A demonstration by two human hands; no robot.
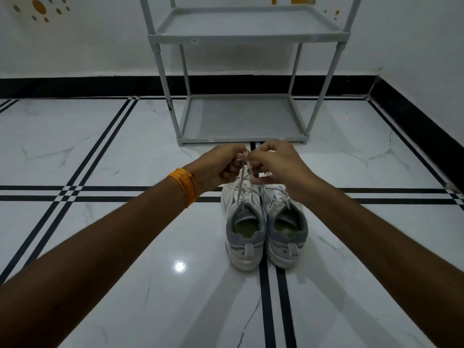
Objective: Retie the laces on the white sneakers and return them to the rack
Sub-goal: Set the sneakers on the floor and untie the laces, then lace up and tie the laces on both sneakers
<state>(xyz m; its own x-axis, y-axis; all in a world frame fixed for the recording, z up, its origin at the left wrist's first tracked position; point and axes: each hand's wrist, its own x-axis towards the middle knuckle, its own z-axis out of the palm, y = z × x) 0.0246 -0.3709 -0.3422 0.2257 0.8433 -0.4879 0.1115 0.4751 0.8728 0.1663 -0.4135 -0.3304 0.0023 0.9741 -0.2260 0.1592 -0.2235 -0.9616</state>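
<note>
Underfoot, the floor (pixel 100 247) spreads wide, white glossy tile crossed by black double lines, and it meets a white wall (pixel 75 51) with a black band along its base. Against that wall stands the grey rack (pixel 241 119), its posts upright; the bottom shelf and the shelf above it are both bare of shoes.

Both my forearms reach forward from the lower corners and converge in front of the rack's lower edge. My left hand (pixel 221 167) is turned palm inward, with orange thread (pixel 184 185) wound around the wrist. My right hand (pixel 276 167) faces it, knuckles up, the two hands nearly touching.

Below them the white sneakers (pixel 263 222) sit side by side on the floor, touching, toes toward the rack and heels toward me, grey collars open so the greenish insoles show. They are just short of the rack, not on it.

The laces (pixel 244 177) of the left shoe rise taut from its eyelets and cross on the way up. My left fingers are pinched together on one strand, and my right fingers are pinched on the other, held just above the tongue. The right shoe's laces are partly hidden under my right wrist.
</note>
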